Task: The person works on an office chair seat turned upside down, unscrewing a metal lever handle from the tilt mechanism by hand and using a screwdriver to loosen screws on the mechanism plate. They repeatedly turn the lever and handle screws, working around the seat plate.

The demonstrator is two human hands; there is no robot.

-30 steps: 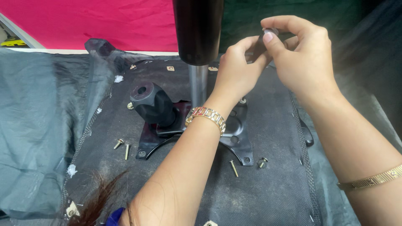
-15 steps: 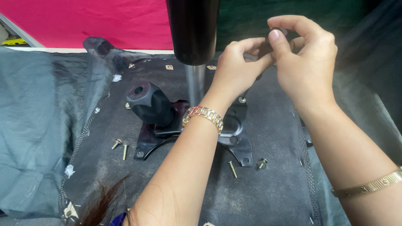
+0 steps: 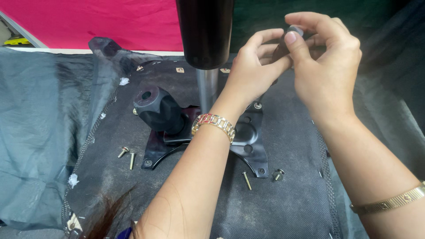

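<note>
Both hands meet above the black metal chair mechanism plate point(image 3: 250, 141): the left hand point(image 3: 254, 73) and right hand point(image 3: 325, 66) pinch a small dark round knob point(image 3: 293, 32) between closed fingers point(image 3: 290, 42).

A dark fabric panel point(image 3: 287, 194) carries a black metal bracket point(image 3: 248, 141) and loose screws point(image 3: 246, 180).
</note>
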